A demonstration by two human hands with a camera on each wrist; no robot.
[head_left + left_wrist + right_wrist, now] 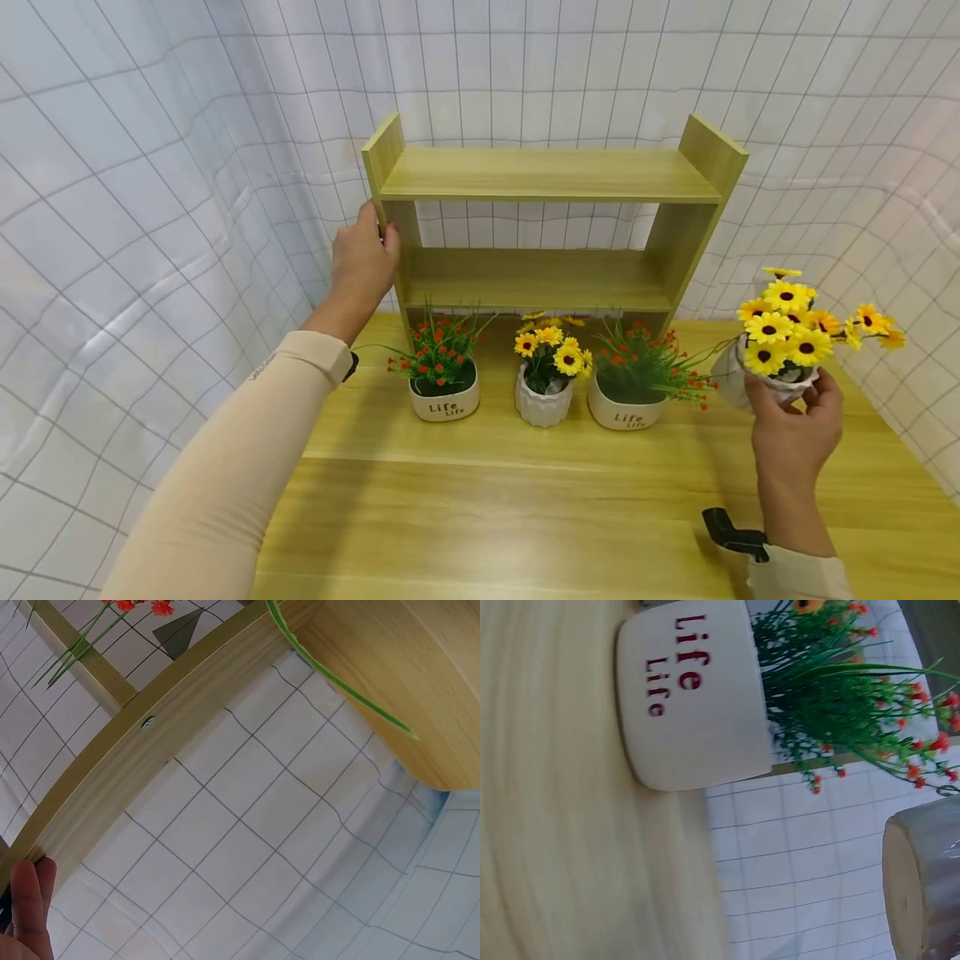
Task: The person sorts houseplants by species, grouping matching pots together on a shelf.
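My left hand (363, 258) grips the left side panel of a light wooden shelf (551, 173); its fingers (28, 900) show at that board's edge in the left wrist view. On the right, my right hand (797, 429) holds a white pot of yellow sunflowers (787, 325) between thumb and fingers, above the table. A pale, ribbed shape (731, 375) shows just left of that pot; I cannot tell whether it is separate. The right wrist view shows a grey-white container (922, 877) with its flat base exposed, at the right edge. My right hand is outside that view.
Before the shelf stand a left "Life" pot (444, 406) with red flowers, a white sunflower pot (543, 406), and a right "Life" pot (628, 414). They stand on a wooden table (480, 508). Grid-patterned white sheeting (525, 75) hangs behind and at both sides.
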